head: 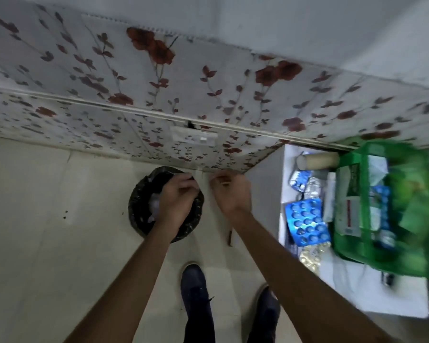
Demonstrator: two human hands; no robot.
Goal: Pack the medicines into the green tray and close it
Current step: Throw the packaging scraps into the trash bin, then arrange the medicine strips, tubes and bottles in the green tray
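The green tray (352,253) stands open on a white table (357,293) at the right, blurred, with boxes and packs inside it. Beside it on the table lie a blue blister pack (306,222), a silver-blue strip (299,180), a gold capsule strip (312,256) and a pale cylinder (317,160). My left hand (177,200) hovers over a round bin (139,219) on the floor, fingers curled together. My right hand (230,194) is just right of the bin, pinching a small tan scrap (224,183). Both hands are well left of the tray.
The bin has a black liner and holds white litter. A flowered wall with a white socket (193,138) runs behind it. My dark shoes (196,288) stand on the pale tile floor. A thin brown stick (230,237) lies near the table's left edge.
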